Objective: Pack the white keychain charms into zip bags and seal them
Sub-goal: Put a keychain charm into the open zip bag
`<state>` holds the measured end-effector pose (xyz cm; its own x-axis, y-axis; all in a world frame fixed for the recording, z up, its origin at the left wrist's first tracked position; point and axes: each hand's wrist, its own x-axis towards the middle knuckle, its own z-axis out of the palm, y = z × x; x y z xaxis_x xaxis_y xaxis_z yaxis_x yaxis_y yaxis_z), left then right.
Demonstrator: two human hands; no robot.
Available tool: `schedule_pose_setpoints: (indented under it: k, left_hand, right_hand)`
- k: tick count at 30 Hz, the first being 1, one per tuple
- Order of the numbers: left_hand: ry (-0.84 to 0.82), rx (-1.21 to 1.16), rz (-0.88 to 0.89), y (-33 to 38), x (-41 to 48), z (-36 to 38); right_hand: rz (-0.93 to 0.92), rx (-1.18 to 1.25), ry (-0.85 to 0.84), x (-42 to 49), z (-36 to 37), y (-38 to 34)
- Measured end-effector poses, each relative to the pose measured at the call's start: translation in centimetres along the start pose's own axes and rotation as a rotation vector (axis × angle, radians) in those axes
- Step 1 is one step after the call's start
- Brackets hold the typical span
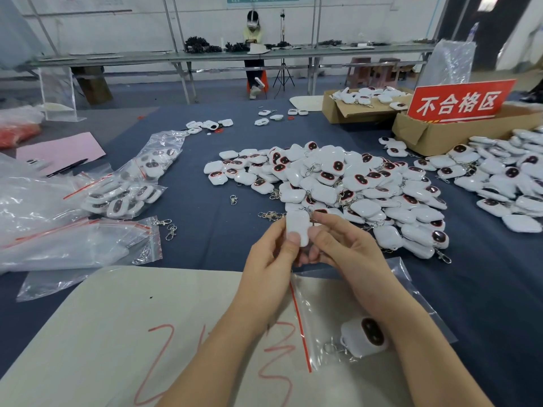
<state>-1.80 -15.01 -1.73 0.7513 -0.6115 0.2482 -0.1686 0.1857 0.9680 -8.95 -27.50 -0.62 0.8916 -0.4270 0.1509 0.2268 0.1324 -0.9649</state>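
Both of my hands hold one white keychain charm (pixel 297 226) upright above the table, its plain back toward me. My left hand (pixel 271 257) grips its lower left side with the thumb on its face. My right hand (pixel 338 245) pinches its right edge. Below my wrists a clear zip bag (pixel 320 304) with a red seal strip lies on the beige sheet (pixel 132 318). One charm (pixel 365 336) with a dark oval face lies inside that bag. A large heap of loose charms (pixel 338 183) covers the blue cloth just beyond my hands.
Filled zip bags (pixel 129 186) and a stack of unfilled bags (pixel 73 245) lie at the left. Two cardboard boxes (pixel 435 133) with a red sign (pixel 459 101) stand at the right back. More charms (pixel 505 183) spread along the right edge. A person sits at a far bench.
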Motion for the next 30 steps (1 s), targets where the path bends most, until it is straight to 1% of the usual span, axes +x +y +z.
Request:
schedule_pose_setpoints:
  k: [4,7,10,14,15,16,18,20,21,23,25,27,30]
  left_hand:
    - [-0.06,-0.306,-0.198,0.9,0.2,0.3]
    - [-0.086,-0.471,-0.288,1.6,0.3,0.3]
    - [-0.082,-0.532,-0.32,1.8,0.2,0.3]
    - [-0.048,-0.495,-0.289,1.7,0.2,0.3]
    - [-0.007,-0.45,-0.257,1.5,0.2,0.3]
    - [0.045,-0.353,-0.204,1.2,0.1,0.2]
    - [0.131,-0.023,-0.048,0.9,-0.3,-0.6]
    - [0.18,0.272,0.109,0.9,-0.8,-2.0]
    - [0.186,0.385,0.179,1.0,-1.1,-2.8]
    - [0.159,0.627,0.315,1.1,-2.0,-4.4]
    - [0.096,0.841,0.38,0.8,-3.3,-5.6]
    - [0.048,0.92,0.369,0.5,-4.5,-6.2]
    - [0.014,0.874,0.315,0.9,-5.2,-6.2]
  right_hand:
    - [-0.026,-0.065,-0.025,0.0,-0.1,0.0]
    - [-0.028,-0.068,-0.021,-0.1,-0.2,-0.2]
    - [-0.021,-0.056,-0.029,-0.2,-0.2,-0.2]
    - [-0.016,-0.066,-0.008,0.0,-0.3,-0.1]
    - [-0.015,-0.066,0.0,0.1,-0.4,-0.1]
    - [-0.013,-0.067,0.008,0.2,-0.5,0.0]
    - [-0.02,-0.117,0.024,0.2,-0.7,0.0]
    - [-0.049,-0.291,0.023,0.1,-0.8,0.1]
    - [-0.063,-0.405,0.001,0.0,-0.8,0.2]
    - [-0.057,-0.609,-0.108,-0.3,-0.7,0.4]
    - [-0.002,-0.761,-0.23,-0.4,-0.6,0.7]
    - [0.025,-0.849,-0.292,-0.4,-0.6,0.9]
    - [0.036,-0.839,-0.307,-0.3,-0.9,0.8]
